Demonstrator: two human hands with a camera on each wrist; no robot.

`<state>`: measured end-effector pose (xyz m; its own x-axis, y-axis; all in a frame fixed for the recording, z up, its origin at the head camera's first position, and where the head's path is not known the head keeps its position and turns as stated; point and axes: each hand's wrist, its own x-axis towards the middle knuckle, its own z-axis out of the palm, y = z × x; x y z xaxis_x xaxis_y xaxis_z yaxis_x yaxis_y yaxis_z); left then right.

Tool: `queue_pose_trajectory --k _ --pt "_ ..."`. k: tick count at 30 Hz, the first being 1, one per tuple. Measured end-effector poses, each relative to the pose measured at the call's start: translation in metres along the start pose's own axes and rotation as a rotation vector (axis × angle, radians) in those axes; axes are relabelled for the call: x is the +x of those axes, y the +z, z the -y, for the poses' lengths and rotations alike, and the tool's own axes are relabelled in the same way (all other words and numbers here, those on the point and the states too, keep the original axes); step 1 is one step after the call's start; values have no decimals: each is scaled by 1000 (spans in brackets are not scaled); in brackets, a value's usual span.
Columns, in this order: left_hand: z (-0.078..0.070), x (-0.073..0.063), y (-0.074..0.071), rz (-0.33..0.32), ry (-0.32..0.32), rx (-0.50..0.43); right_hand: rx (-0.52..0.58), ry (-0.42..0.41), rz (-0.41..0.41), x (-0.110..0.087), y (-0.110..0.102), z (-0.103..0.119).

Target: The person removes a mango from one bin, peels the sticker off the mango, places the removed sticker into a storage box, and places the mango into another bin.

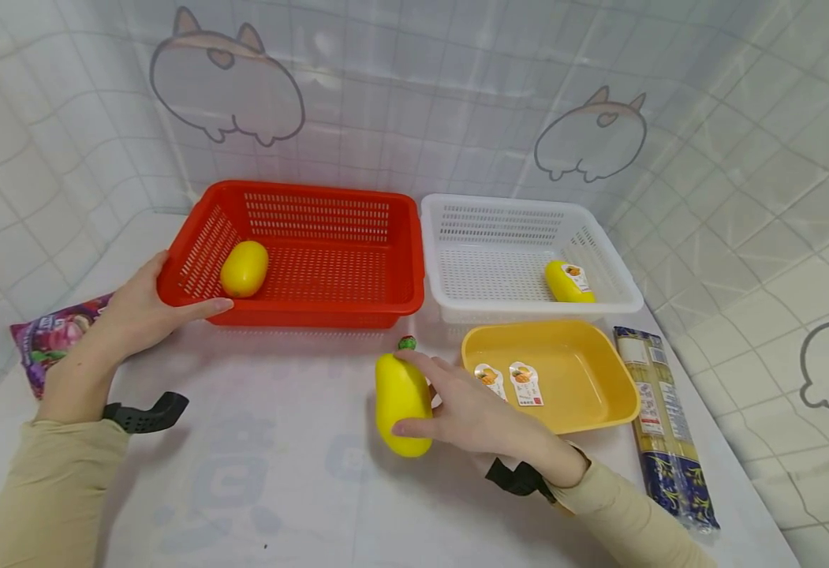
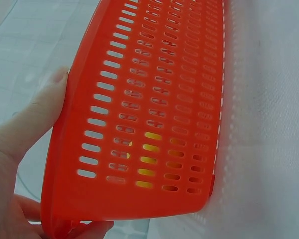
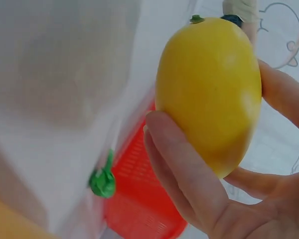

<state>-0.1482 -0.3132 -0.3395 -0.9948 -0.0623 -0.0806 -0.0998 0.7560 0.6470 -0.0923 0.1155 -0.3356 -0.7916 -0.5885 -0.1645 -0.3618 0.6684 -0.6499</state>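
Observation:
My right hand [image 1: 467, 406] grips a yellow mango [image 1: 400, 406] above the tabletop, thumb on one side and fingers on the other. In the right wrist view the mango [image 3: 209, 94] shows a small green stem end. Behind it lies a small green crinkled thing [image 3: 103, 183], its kind unclear. My left hand [image 1: 137, 312] holds the left front corner of a red basket [image 1: 315, 314], thumb along the rim. Another yellow mango [image 1: 245, 268] sits inside that basket at the left, partly visible through the slots in the left wrist view.
A white basket [image 1: 535, 309] holding a stickered mango [image 1: 569, 282] stands right of the red one. Before it is a yellow tray [image 1: 573, 375] with two fruit stickers [image 1: 525, 383]. Long noodle-like packs [image 1: 662, 426] lie far right, a purple packet [image 1: 55, 339] far left.

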Motion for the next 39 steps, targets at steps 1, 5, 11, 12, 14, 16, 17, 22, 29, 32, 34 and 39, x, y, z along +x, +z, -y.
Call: queue_pose_trajectory --k 1,5,11,12,14,16,17,22,29,32,34,39 --pt "0 0 0 0 1 2 4 -16 -7 1 -3 1" --pt "0 0 0 -4 13 -3 32 -64 -18 5 -14 5" --pt "0 1 0 3 5 -9 83 -105 9 14 -31 12" --pt "0 1 0 4 5 -11 88 -107 16 16 -34 13" --pt "1 1 0 4 8 -18 91 -106 27 20 -39 16" --pt "1 2 0 4 11 -23 95 -117 29 24 -43 19" --pt "1 1 0 3 10 -21 95 -119 30 26 -45 21" --pt "1 0 0 4 4 -6 90 -99 28 36 -55 27" --pt "-2 -1 0 -1 14 -13 66 -90 23 52 -64 35" --pt "-2 -1 0 0 16 -13 52 -87 18 58 -68 40" --pt "-2 0 0 1 18 -15 35 -85 12 63 -70 42" --pt "-1 0 1 2 18 -19 -7 -95 9 72 -75 46"
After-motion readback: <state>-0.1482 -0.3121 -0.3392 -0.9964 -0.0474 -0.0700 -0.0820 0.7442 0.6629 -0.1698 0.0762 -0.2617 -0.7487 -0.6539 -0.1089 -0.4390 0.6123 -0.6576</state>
